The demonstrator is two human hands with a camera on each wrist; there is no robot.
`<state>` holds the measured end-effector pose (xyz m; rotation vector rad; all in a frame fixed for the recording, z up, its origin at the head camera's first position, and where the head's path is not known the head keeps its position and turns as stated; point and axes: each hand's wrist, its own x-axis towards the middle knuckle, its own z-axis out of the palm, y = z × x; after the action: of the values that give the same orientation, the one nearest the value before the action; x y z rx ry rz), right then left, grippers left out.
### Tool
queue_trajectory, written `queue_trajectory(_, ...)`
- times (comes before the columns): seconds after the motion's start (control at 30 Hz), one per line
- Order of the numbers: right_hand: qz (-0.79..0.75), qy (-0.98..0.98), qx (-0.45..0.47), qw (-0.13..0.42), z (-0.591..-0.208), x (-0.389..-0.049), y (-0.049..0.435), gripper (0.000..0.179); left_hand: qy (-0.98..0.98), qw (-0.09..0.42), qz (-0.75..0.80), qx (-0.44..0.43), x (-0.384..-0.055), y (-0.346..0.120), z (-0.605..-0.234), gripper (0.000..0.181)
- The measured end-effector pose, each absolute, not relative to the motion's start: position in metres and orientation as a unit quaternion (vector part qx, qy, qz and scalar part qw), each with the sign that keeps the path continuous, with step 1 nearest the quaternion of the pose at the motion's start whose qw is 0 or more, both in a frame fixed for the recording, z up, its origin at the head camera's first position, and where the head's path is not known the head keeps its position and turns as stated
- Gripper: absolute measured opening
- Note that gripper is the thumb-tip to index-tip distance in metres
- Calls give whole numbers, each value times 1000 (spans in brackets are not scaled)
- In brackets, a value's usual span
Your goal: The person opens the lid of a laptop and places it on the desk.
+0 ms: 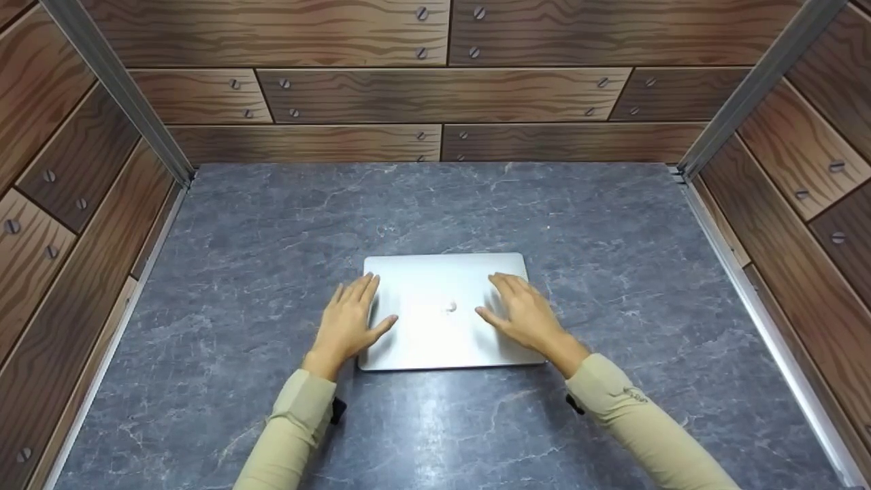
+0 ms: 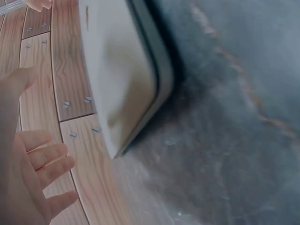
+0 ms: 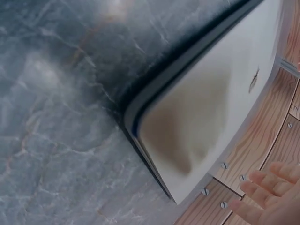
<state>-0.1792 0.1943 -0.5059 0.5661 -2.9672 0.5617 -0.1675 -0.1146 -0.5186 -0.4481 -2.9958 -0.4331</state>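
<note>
Hovering over closed laptop (image 1: 432,344), hands (image 1: 346,325) (image 1: 527,316) loosely extended

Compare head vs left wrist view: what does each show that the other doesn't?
Head only: the full outline of the silver laptop, the back of the left hand, most of the right hand, plus the left sleeve and right sleeve.

Left wrist only: a close side-on look at the dark seam along the laptop's edge, and the left hand's palm side.

Both: the laptop with its logo, the left hand, at least some right-hand fingers, the marbled tabletop and wood-plank walls.
</note>
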Motion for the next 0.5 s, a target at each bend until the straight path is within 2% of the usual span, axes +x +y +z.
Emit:
queue_trajectory(0.3, 170, -951, 247, 75, -518, -168, 191, 58, -978, 13, -146, -147, -152, -122, -533, 83)
queue_trajectory(0.5, 156, -948, 272, 61, -523, -161, 188, 58, -979, -1, -145, -147, -144, -129, -540, 86)
